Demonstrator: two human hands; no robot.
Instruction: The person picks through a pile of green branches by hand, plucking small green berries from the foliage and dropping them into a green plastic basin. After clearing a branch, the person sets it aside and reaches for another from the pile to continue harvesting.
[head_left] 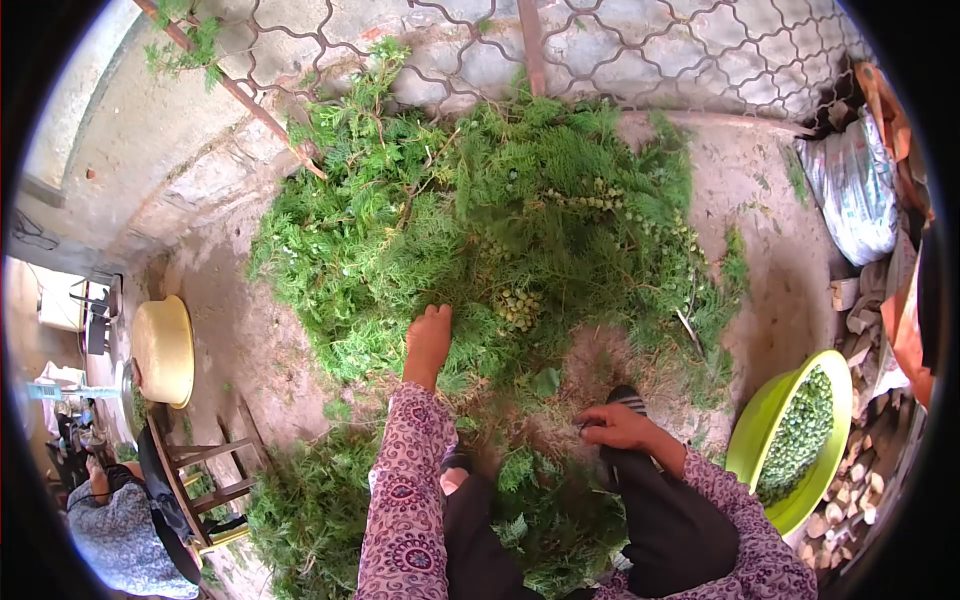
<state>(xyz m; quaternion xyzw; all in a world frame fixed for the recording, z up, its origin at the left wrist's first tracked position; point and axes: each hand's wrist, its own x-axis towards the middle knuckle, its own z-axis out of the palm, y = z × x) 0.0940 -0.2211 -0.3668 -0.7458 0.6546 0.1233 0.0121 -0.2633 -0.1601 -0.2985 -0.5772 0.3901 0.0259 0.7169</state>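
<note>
My left hand (pixel 429 345) reaches forward to the near edge of a big heap of cut green conifer branches (pixel 400 250). Its fingers are curled closed among the feathery sprigs, gripping at a conifer branch. Just right of it lies a cluster of pale green cones (pixel 516 308) on the branches. My right hand (pixel 618 427) rests by my right knee, above a dark striped shoe (pixel 628 398). Its fingers are bent together, and whatever they pinch is too small to make out. More cut branches (pixel 315 500) lie on the ground around my legs.
A lime-green basin (pixel 742 440) of small green cones stands at right, beside stacked firewood (pixel 860 480). A yellow basin (pixel 163 352), a wooden stool frame (pixel 215 465) and another seated person (pixel 125 530) are at left. A wire-mesh fence (pixel 640 50) runs behind the heap.
</note>
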